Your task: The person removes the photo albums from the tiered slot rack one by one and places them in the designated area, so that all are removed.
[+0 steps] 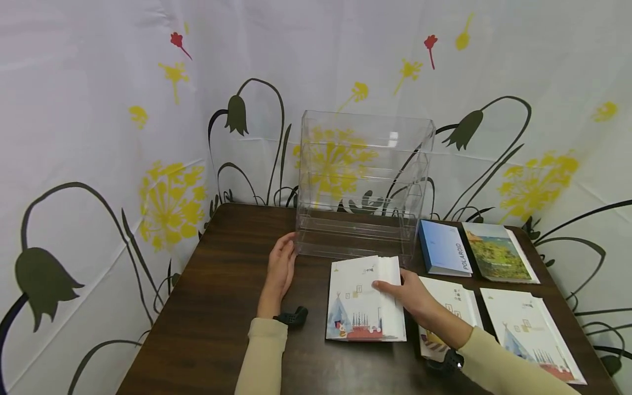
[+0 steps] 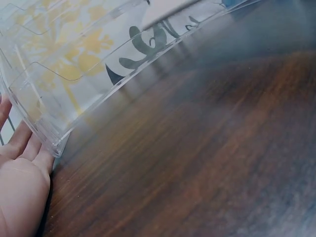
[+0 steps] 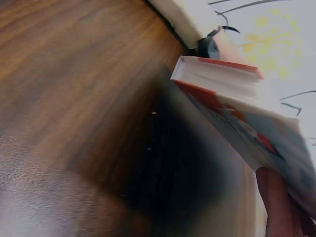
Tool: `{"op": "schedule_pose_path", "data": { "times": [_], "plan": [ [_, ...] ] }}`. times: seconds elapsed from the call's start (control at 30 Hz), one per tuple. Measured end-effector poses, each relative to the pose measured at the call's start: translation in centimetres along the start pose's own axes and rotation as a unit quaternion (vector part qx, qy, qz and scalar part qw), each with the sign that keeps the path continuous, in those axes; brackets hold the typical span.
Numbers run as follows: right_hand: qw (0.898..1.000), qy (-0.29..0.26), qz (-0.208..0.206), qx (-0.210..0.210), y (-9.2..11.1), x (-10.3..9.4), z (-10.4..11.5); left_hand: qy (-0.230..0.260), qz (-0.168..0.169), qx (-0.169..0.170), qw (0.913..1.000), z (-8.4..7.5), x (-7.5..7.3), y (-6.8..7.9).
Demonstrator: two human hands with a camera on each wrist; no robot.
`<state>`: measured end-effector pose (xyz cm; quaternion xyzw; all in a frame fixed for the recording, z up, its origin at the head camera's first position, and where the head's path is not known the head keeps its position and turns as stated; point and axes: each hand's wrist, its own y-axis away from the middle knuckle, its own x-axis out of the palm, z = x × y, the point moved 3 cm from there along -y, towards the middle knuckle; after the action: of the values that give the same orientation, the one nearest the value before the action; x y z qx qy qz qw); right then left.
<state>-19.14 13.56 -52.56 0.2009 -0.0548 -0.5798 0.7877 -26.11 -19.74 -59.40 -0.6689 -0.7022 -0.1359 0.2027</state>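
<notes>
My right hand grips a white book by its right side, thumb across the cover and fingers underneath. A blue tent and red ground are printed on that cover. In the right wrist view the book is held above the table, its page block and red-edged cover showing, with fingers against its underside. A clear acrylic tiered rack stands upright at the back of the table. Against the rack's lower left side rests my left hand, its fingers extended; the left wrist view shows them beside the rack's corner.
To the right lie a blue album marked POLAROID, a book with a landscape cover, and two more white books, one partly under my right forearm and one farther right. A flower-printed curtain hangs behind the dark wooden table.
</notes>
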Motion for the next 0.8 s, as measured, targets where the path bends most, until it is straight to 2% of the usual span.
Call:
{"op": "schedule_pose_path", "data": {
  "times": [0.27, 0.37, 0.43, 0.5, 0.63, 0.8],
  "plan": [
    [0.998, -0.012, 0.058, 0.026, 0.3, 0.0, -1.0, 0.022, -0.009, -0.005, 0.9997, -0.5, -0.5, -0.1],
    [0.996, -0.001, 0.071, 0.046, 0.5, -0.3, -1.0, 0.029, -0.007, -0.009, 0.9995, -0.4, -0.5, -0.1],
    [0.995, 0.029, 0.076, 0.056, 0.6, -0.9, -0.7, 0.031, -0.004, -0.013, 0.9994, -0.4, -0.4, -0.2],
    [0.991, 0.085, 0.083, 0.055, 0.8, -1.8, -0.2, 0.031, -0.006, -0.014, 0.9994, -0.3, -0.3, -0.2],
    [0.976, 0.197, 0.092, 0.027, 1.0, -3.9, 1.2, 0.033, -0.013, -0.015, 0.9992, -0.2, -0.2, -0.3],
    [0.964, 0.256, 0.074, 0.006, 0.8, -6.1, 2.3, 0.036, -0.015, -0.015, 0.9991, -0.2, 0.0, -0.3]
  ]
}}
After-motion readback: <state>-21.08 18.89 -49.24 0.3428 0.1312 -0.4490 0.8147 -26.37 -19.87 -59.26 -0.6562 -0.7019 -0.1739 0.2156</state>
